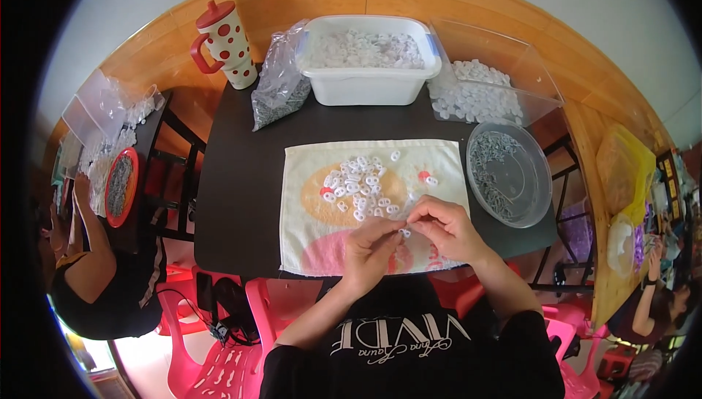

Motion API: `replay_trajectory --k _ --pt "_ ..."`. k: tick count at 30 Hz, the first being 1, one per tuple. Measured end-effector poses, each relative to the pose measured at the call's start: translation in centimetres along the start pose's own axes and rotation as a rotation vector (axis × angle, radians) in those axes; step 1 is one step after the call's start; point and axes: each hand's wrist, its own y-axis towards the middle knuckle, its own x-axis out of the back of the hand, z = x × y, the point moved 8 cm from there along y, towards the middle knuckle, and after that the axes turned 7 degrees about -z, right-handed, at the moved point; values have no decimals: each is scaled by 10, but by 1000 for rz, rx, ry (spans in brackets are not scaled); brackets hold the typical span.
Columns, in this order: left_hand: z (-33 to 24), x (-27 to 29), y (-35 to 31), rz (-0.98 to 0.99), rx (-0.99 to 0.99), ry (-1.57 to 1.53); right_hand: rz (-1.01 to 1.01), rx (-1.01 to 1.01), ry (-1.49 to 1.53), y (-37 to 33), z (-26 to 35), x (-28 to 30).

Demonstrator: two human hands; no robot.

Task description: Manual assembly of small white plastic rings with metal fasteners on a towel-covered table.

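Note:
My left hand (pixel 371 248) and my right hand (pixel 446 227) meet fingertip to fingertip over the near part of a patterned towel (pixel 296 180). Both are closed in a pinch; what sits between the fingers is too small to make out. Right by the fingertips is a small white plastic piece (pixel 405 233). Beyond my hands, a loose pile of white two-holed plastic pieces (pixel 358 182) covers the towel's middle. To the right, a round clear tray (pixel 540 193) holds many small grey metal parts (pixel 491 172).
Along the table's back stand a spotted tumbler (pixel 232 48), a plastic bag of grey parts (pixel 278 99), a white tub (pixel 369 90) of pale pieces and a clear bin (pixel 482 99) of white pieces. Other people sit at side tables. Pink chairs (pixel 227 362) flank me.

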Motion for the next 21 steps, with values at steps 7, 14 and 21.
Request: replay_trajectory --k 7,14,21 --pt "9 4 -4 -82 154 -224 10 64 -47 5 3 -10" --pt "3 3 -4 -59 154 -292 78 79 -170 7 8 -16" --pt "-1 4 -4 -86 117 -138 214 181 -410 12 15 -26"
